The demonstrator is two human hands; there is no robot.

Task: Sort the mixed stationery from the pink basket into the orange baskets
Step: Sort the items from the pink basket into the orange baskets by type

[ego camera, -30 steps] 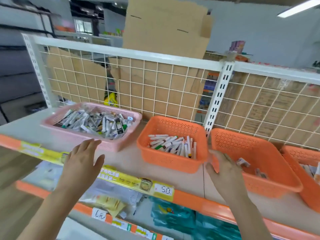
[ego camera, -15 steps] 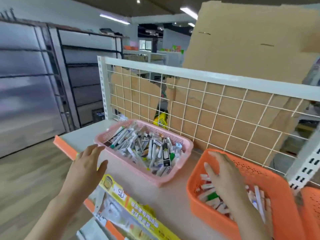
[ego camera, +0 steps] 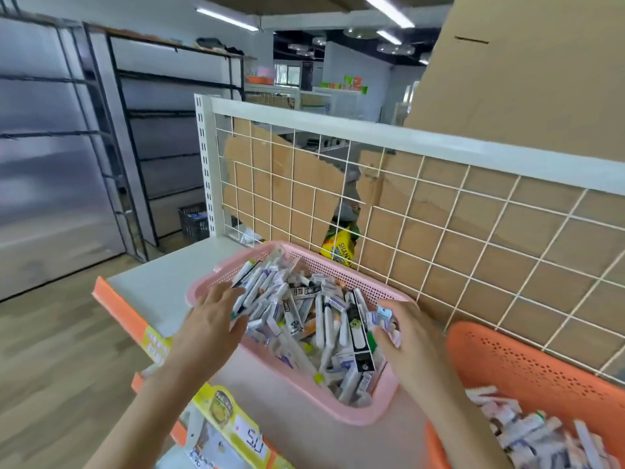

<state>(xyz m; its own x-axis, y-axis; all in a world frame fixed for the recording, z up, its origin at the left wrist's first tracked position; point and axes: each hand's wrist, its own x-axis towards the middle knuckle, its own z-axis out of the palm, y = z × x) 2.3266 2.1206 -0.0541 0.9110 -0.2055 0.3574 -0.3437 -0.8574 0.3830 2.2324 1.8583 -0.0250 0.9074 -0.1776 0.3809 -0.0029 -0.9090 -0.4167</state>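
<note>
Pink basket (ego camera: 341,412): steady the heap (ego camera: 304,319) with spread, flat fingers of left hand (ego camera: 206,328); single out one kind with curled fingers of right hand (ego camera: 411,340), hold unclear; lift clear.

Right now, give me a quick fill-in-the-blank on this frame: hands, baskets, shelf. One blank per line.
1. The left hand and right hand both reach into the basket coloured ____.
2. The orange basket stands to the person's ____ of that basket.
3. The shelf's front edge is coloured ____.

Missing words: pink; right; orange.
</note>
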